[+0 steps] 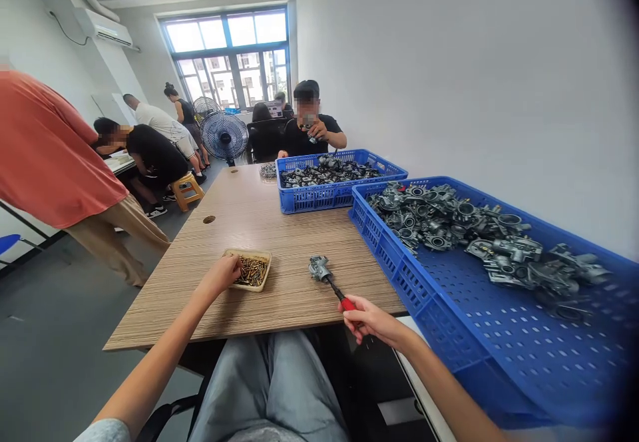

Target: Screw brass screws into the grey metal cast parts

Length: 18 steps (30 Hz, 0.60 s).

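Observation:
My left hand (228,273) reaches into a small cream tray (270,271) of brass-coloured screw-like pieces (253,271). Its fingers are pressed together at the tray's left side, and whatever they pinch is hidden. Closed round the red handle of a screwdriver (348,303) is my right hand (363,320), near the table's front edge. The driver's dark shaft points up and left to a grey metal carburetor-like part (319,267), which rests on the wood-grain table (214,309) to the right of the tray.
A large blue crate (424,295) with many metal parts stands at the right. Behind it, a second blue crate (319,198) holds more. A person in black (327,122) sits at the far end, holding a part. Other people and a fan (224,137) are at the left.

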Available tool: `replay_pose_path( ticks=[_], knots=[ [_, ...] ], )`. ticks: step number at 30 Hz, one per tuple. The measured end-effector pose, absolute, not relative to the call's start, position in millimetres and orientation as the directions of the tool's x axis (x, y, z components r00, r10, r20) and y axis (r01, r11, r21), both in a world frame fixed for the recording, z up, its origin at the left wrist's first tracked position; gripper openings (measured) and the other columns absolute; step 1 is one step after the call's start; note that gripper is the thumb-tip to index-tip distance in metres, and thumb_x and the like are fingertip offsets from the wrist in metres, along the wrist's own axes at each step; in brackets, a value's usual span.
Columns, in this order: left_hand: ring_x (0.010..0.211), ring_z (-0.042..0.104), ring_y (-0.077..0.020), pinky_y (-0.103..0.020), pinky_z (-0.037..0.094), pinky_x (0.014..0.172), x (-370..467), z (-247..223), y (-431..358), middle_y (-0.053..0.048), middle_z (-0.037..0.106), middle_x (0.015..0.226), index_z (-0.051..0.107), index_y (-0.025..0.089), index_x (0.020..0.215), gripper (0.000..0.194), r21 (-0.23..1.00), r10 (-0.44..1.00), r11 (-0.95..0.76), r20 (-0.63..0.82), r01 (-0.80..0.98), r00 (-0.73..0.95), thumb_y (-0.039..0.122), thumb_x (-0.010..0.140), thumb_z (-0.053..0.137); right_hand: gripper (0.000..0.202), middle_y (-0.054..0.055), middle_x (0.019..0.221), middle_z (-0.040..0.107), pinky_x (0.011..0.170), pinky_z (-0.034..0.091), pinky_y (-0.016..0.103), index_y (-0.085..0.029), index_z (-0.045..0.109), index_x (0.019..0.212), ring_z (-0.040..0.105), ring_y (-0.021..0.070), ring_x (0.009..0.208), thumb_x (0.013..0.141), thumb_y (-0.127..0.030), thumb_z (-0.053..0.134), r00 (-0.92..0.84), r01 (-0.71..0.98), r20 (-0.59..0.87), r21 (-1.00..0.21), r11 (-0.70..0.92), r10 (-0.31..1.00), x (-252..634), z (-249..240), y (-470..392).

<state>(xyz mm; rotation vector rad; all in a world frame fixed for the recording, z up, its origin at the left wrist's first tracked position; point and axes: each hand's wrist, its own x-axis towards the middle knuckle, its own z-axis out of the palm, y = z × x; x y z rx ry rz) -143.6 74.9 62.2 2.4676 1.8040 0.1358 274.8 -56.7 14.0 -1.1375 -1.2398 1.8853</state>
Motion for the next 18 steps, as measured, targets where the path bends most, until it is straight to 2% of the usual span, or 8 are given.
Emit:
replay_pose_path(
  ticks=[8, 18],
  knots=[
    [0.083, 0.062, -0.0208, -0.028, 0.04, 0.069, -140.1, 67.2, 74.0, -0.007, 0.068, 0.088, 0.065, 0.018, 0.085, 0.019, 0.091, 0.953, -0.301, -0.01, 0.949, 0.304, 0.005, 0.078, 0.052, 0.022, -0.005, 0.07, 0.057, 0.05, 0.048, 0.024, -0.02, 0.052, 0.092, 0.051, 0.0103, 0.058, 0.081, -0.033, 0.067, -0.459, -0.005, -0.33, -0.927, -0.374, 0.825, 280.3, 7.5, -56.2],
    [0.086, 0.062, -0.0217, -0.028, 0.04, 0.07, -142.1, 65.1, 74.0, -0.008, 0.067, 0.092, 0.063, 0.019, 0.088, 0.016, 0.077, 0.952, -0.307, 0.015, 0.949, 0.307, 0.01, 0.083, 0.051, 0.026, -0.006, 0.068, 0.056, 0.052, 0.047, 0.025, -0.021, 0.053, 0.089, 0.052, 0.01, 0.056, 0.078, -0.036, 0.07, -0.456, -0.045, -0.329, -0.92, -0.39, 0.827, 280.4, 9.0, -56.2]
  ],
)
